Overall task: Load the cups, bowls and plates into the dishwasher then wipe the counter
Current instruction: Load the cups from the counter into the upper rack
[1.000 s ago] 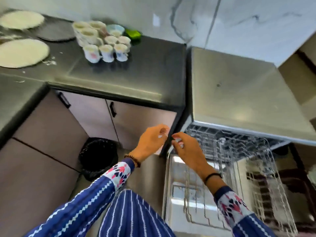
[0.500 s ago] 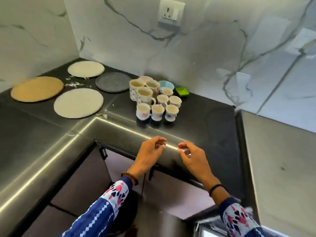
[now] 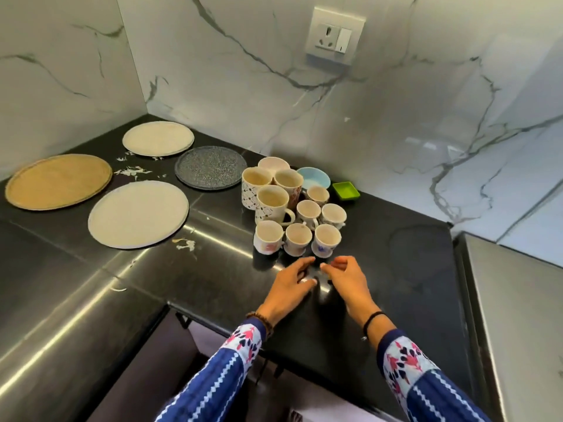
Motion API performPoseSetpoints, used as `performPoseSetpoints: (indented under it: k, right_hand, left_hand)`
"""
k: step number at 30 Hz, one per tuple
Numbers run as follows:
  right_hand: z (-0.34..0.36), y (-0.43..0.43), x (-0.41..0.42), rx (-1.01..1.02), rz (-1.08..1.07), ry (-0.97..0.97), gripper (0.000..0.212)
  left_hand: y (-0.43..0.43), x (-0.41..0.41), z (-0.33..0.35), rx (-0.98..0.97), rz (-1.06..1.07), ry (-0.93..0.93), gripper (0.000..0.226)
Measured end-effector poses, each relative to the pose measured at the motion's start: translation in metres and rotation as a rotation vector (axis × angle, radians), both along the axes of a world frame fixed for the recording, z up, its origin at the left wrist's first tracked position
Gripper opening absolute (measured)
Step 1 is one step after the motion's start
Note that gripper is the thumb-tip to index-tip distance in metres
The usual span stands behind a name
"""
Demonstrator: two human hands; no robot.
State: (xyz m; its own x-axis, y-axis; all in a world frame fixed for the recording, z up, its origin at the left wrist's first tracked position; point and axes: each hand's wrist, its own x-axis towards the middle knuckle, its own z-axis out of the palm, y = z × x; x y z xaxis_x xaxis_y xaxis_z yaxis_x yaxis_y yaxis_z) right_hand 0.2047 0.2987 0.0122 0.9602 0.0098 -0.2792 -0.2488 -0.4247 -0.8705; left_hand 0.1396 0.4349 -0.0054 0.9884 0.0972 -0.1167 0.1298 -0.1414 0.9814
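Several small white cups (image 3: 298,238) and taller patterned mugs (image 3: 272,203) stand grouped on the black counter (image 3: 411,269). Behind them sit a light blue bowl (image 3: 315,177) and a small green dish (image 3: 345,191). To the left lie a white plate (image 3: 138,214), a tan plate (image 3: 58,181), a second white plate (image 3: 158,138) and a dark speckled plate (image 3: 210,166). My left hand (image 3: 291,286) and my right hand (image 3: 347,278) hover just in front of the nearest cups, fingers apart, holding nothing.
White crumbs (image 3: 132,171) and scraps (image 3: 185,243) lie scattered between the plates. A wall socket (image 3: 334,36) sits on the marble backsplash. The steel dishwasher top (image 3: 518,315) adjoins the counter on the right. Cabinet fronts (image 3: 170,370) are below.
My view rose from the open dishwasher rack to the counter. Both hands moved up and forward from the rack to just short of the front row of cups.
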Motion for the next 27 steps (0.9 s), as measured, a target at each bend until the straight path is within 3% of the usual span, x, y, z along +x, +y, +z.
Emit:
performPoseSetpoints:
  k: [5, 8, 15, 27]
  right_hand:
    - [-0.006, -0.007, 0.036, 0.148, 0.042, 0.023, 0.077]
    - [-0.009, -0.007, 0.051, 0.196, 0.162, 0.006, 0.091]
    - [-0.013, -0.009, 0.053, 0.250, 0.201, -0.025, 0.065]
    - [0.004, -0.059, -0.035, 0.226, 0.152, 0.019, 0.064]
  left_hand:
    - [-0.012, 0.026, 0.000, -0.051, 0.014, 0.036, 0.074]
    - [-0.015, 0.036, -0.006, -0.044, 0.026, 0.048, 0.080]
    - [-0.019, 0.039, -0.014, -0.044, 0.075, 0.072, 0.081]
    - [-0.005, 0.005, -0.009, 0.037, -0.167, -0.027, 0.051]
